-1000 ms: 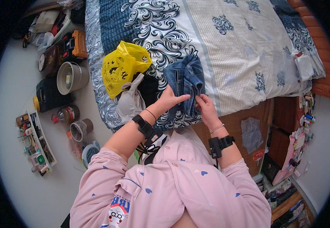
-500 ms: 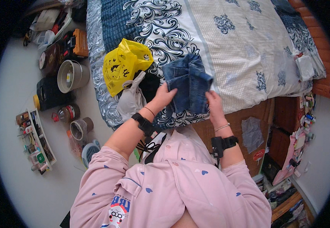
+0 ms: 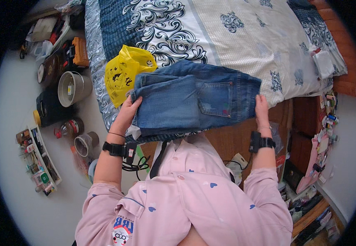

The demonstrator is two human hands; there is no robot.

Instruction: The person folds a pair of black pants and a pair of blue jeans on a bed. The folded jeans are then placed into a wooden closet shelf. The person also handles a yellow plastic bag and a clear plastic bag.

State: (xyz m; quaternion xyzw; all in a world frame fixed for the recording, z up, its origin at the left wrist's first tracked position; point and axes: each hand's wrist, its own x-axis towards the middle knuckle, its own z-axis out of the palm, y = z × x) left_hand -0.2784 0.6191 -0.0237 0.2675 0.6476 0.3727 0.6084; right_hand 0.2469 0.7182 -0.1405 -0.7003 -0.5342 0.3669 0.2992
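I note folded blue denim jeans (image 3: pixel 167 104) held over the near edge of the blue-and-white patterned bedding (image 3: pixel 243 49). Left hand (image 3: pixel 128 112) grips the leg end (image 3: pixel 142 110), right hand (image 3: pixel 262 110) the waistband (image 3: pixel 248 97); I judge this keeps them flat. A crumpled yellow plastic bag (image 3: pixel 122 71) lies just beyond.

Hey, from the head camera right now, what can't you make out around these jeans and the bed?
Left hand: in the head view, some fingers are hidden behind the jeans.
Pale cloth: same view, mostly covered by the jeans.
Yellow bag: same view, any contents hidden by its plastic.
Bed: same view, far end cut off by the upper edge.
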